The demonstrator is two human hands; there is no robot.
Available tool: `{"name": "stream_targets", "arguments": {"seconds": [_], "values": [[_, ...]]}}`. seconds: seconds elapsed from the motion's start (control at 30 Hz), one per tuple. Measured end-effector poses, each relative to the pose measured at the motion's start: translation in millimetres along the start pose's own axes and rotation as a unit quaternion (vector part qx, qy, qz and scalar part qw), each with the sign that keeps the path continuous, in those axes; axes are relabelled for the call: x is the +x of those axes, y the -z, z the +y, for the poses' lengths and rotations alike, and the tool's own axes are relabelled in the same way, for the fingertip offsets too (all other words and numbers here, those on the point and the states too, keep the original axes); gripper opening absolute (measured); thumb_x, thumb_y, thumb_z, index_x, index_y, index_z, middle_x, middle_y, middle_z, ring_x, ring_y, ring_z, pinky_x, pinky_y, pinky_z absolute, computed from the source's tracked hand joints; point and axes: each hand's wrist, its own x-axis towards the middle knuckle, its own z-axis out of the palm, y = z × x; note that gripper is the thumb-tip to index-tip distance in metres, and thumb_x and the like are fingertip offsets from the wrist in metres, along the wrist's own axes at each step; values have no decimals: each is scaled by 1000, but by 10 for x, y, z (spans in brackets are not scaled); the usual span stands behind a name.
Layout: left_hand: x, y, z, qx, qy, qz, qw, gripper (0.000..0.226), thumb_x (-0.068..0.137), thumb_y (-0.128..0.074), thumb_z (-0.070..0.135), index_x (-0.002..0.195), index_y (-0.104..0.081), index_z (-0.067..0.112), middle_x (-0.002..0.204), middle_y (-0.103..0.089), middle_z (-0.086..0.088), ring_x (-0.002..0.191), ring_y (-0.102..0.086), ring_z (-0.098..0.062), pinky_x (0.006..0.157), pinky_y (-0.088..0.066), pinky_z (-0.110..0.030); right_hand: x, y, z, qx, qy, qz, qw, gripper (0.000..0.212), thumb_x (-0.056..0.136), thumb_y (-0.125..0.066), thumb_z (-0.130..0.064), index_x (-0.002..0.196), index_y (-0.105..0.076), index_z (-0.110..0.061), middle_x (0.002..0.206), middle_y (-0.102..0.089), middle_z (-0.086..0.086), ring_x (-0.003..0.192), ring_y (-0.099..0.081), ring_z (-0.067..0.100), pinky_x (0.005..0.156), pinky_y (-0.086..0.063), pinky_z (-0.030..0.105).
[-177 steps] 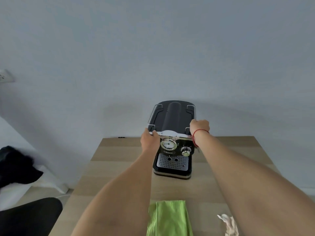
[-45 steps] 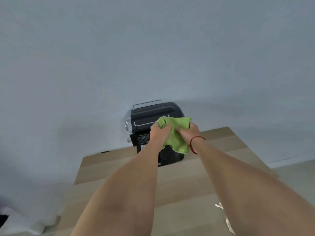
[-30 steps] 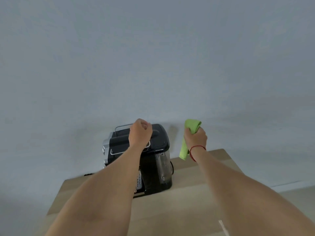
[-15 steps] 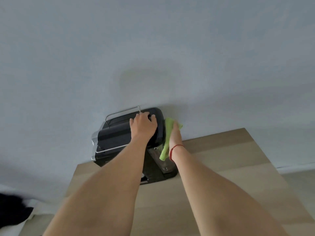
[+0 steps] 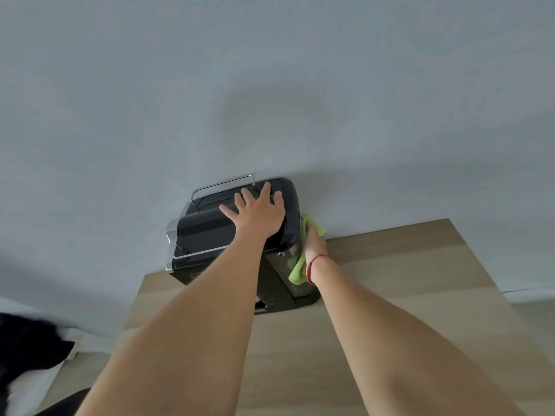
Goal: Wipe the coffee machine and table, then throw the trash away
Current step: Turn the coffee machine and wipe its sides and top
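Observation:
The black coffee machine (image 5: 204, 232) with chrome rails stands at the far edge of the wooden table (image 5: 405, 283), turned so its right side faces me. My left hand (image 5: 258, 210) lies flat on its top, fingers spread. My right hand (image 5: 313, 241), a red string at its wrist, presses a green cloth (image 5: 297, 267) against the machine's right side. The trash is out of view.
A plain grey wall rises directly behind the machine. A black item (image 5: 27, 346) on something white lies at the lower left, beside the table. Floor shows past the table's right edge (image 5: 534, 319).
My left hand has spread flat on the machine's top. The right hand with the cloth has shifted slightly along the machine's right side. The view has moved a little closer.

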Motion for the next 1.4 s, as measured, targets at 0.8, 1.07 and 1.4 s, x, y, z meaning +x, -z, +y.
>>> {"name": "stream_targets", "arguments": {"seconds": [0.8,1.07,1.4], "values": [[-13,-5,-1,8,-13,1,1000,51,100,-8,43,151,-11,38,159,-5,-20,147,0,-38,111,6,-67,32,-119,-285,-29,47,-2,998,71,75,-45,-61,125,-54,-12,112,-64,11,99,-62,30,94,-50,44],[-5,22,-6,-5,-18,-3,1000,51,100,-11,45,151,-12,39,160,-2,-20,147,3,-36,110,8,-65,-41,72,233,-59,35,61,996,59,89,-40,-54,125,-55,-11,117,-63,11,105,-62,31,98,-48,42],[162,218,188,-6,-123,111,986,51,100,-27,40,148,-30,24,161,9,-11,148,17,-24,117,10,-49,-34,246,199,-150,3,47,988,60,96,-36,-47,135,-44,-3,133,-53,16,122,-51,32,105,-37,39]]}}
